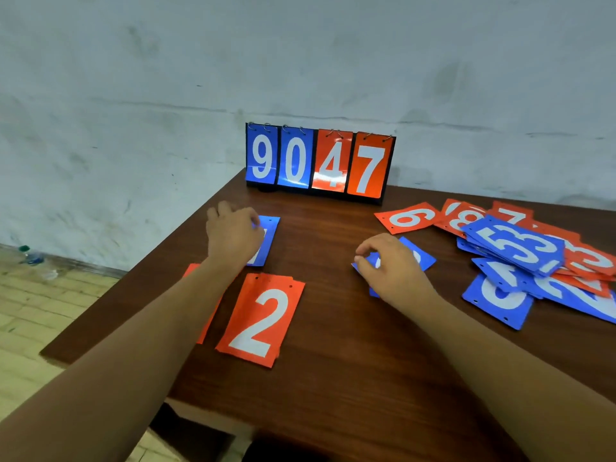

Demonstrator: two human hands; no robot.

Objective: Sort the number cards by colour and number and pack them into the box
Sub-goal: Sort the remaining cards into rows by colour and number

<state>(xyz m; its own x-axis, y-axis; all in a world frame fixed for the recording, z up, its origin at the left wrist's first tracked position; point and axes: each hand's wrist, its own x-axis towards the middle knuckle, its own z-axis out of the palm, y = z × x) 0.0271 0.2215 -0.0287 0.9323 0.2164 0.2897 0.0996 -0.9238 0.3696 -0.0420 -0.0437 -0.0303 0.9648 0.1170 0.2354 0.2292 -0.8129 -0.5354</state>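
**Fingers [254,221] bent on blue cards, one under each hand**

The left hand [233,236] sits over the left blue card [269,235], which lies flat on the table [333,395] a little in front of the scoreboard [320,161]. Its fingers curl round the card's far left corner and grip it (the thumb is hidden behind the hand). The white digit on this card is mostly covered.

The right hand [390,271] holds the right blue card [421,258], which lies at an angle near the middle of the table. Thumb and forefinger pinch the card's left corner, and the other fingers are curled in above it. Its digit cannot be read.

Nearer the person lies the red 2 card [263,320], face up, with the edge of at least one more red card showing beneath it. Just to its left another red card [195,295] is largely hidden under the left forearm.

The loose pile [580,258] of red and blue cards is spread over the right side of the table, well apart from the sorted ones. A red 6 card [410,216] lies at its left edge, and a small blue stack with a 3 [520,248] rests on top.

The scoreboard stands upright at the far edge, against the wall, showing blue 9 and 0, then red 4 and 7, hung on rings. A bottle [31,256] lies on the floor to the left.
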